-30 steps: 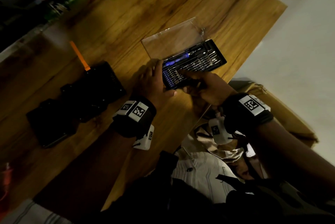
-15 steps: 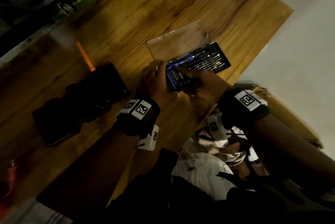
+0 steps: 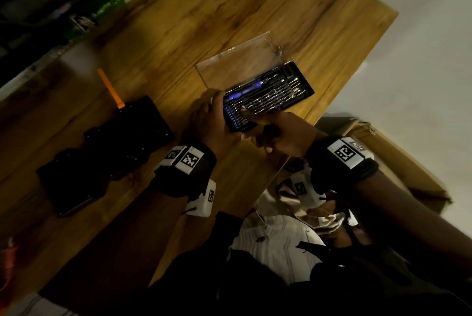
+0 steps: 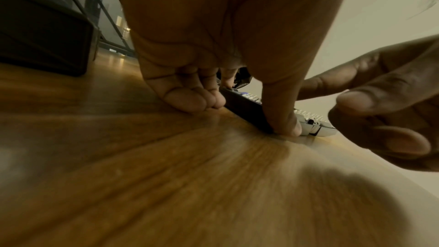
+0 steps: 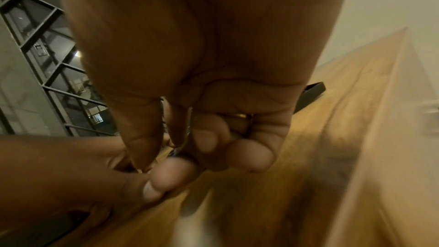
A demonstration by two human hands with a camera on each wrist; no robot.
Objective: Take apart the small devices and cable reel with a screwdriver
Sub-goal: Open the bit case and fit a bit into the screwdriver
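The near end of the open screwdriver kit point(image 3: 268, 97) is gripped by the left hand point(image 3: 212, 124), thumb point(image 4: 282, 112) and curled fingers point(image 4: 190, 99) clamped on its black edge in the left wrist view. The right hand point(image 3: 281, 134) is curled over the bit rows; whether a bit is pinched cannot be told. The kit, with a blue-handled screwdriver point(image 3: 246, 89) inside, lies on the worktop point(image 3: 158, 42); dark devices point(image 3: 109, 152) lie left, poorly lit.

Two hands point(image 3: 213, 121) point(image 3: 279, 136), one screwdriver kit point(image 3: 268, 97), one blue screwdriver point(image 3: 245, 89), one wooden table point(image 3: 178, 42)
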